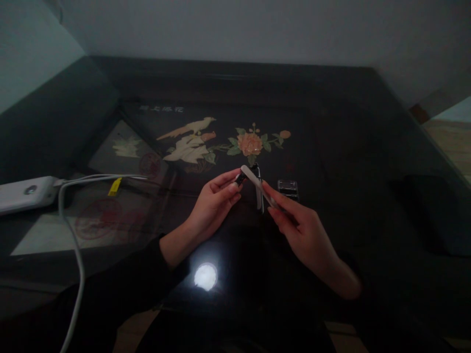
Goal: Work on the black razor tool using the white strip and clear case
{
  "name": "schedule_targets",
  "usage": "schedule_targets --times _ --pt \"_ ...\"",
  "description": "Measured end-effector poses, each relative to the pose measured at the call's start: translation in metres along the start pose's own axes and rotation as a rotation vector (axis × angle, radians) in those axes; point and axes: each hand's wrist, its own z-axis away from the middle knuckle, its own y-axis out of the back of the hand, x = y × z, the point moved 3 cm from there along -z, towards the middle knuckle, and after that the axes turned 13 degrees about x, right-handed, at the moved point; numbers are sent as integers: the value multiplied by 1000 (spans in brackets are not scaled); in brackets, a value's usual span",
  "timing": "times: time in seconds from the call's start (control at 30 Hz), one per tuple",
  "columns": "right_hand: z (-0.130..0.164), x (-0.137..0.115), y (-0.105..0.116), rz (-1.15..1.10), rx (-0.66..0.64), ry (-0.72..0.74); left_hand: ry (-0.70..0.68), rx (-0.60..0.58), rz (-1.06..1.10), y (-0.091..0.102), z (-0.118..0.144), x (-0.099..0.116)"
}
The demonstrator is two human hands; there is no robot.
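Over the dark glass tabletop (235, 255), my left hand (215, 201) pinches a small black piece (241, 177) between thumb and fingers. From the right, my right hand (305, 225) grips a pale flat stick with a rounded end (253, 179). The stick slants up to the left, and its tip overlaps the black piece; whether they touch I cannot tell. Just behind the stick lies a thin pale strip with a bright edge (259, 196), partly covered by it. A small clear box (288, 189) with dark contents sits beyond my right fingers.
At the left a white power bank (27, 193) lies with a white cable (79, 255) running toward me. The cable carries a yellow tag (115, 187). Under the glass shows a bird-and-flower picture (250, 143). A bright lamp reflection (205, 276) shines near the front. A dark flat object (437, 215) lies right.
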Motion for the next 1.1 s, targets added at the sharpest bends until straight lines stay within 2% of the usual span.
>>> schedule_targets --times 0.2,0.53,1.1 --pt "2 -3 -1 -40 -5 -9 -2 0 7 -1 0 1" --pt "10 -9 -3 -86 -84 -92 -11 -4 -9 0 -2 0" --pt "1 -1 0 -7 1 -84 12 5 17 -1 0 1"
